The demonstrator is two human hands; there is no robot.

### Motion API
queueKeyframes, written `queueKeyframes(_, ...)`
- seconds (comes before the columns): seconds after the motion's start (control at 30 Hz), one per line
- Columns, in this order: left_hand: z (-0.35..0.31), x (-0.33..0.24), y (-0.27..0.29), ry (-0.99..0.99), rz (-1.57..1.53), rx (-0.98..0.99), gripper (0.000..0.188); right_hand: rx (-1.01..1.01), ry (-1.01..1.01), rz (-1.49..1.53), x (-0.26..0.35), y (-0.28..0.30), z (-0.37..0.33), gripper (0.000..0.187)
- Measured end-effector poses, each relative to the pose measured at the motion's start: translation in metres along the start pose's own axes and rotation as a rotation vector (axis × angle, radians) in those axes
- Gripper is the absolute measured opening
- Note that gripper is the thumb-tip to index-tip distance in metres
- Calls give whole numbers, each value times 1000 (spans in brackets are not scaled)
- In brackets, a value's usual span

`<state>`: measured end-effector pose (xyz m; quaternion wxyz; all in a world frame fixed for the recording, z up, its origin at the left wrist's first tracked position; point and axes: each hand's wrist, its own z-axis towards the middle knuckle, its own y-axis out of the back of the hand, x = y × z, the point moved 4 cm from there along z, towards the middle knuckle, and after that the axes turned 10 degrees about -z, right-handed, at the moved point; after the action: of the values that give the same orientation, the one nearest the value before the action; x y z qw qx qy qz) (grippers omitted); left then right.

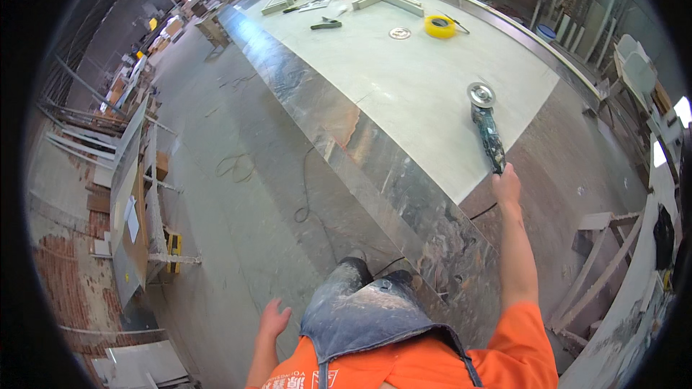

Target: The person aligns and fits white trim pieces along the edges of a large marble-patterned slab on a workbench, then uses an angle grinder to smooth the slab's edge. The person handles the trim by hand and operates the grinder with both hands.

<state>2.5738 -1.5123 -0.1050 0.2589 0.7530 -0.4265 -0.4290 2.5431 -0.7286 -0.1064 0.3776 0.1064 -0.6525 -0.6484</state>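
My right hand [507,186] is stretched forward over the large table and closed round the rear end of a dark green angle grinder [488,133]. The grinder's round metal disc [481,94] points away from me, over the pale slab [411,104]. A dark cord [484,212] shows beside my right wrist. Whether the grinder rests on the slab or is slightly raised, I cannot tell. My left hand [272,319] hangs low at my left side, with nothing in it and its thumb apart from the fingers.
Farther along the slab lie a yellow tape roll [440,27], a loose round disc [399,33], an L-shaped pale piece [389,2] and a dark hand tool [326,24]. A cable [303,205] trails over the floor. Racks with boards [137,202] stand left; a wooden trestle [602,266] stands right.
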Motion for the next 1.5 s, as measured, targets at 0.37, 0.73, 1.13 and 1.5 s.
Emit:
queueKeyframes(0.37, 132, -263, 43, -899, 96, 18, 67, -236, -81, -20, 60, 55, -92, 53)
queueKeyframes(0.73, 195, -431, 8, -1525, 195, 462, 70, -239, -499, -34, 66, 93, -201, 49)
queueKeyframes(1.13, 173, -432, -32, -1543, 265, 433, 67, -338, -793, 224, -3, 126, -309, 53)
queueKeyframes(1.5, 42, -342, -36, -1203, 217, 59, 67, 42, -949, 950, -124, 69, -399, 51)
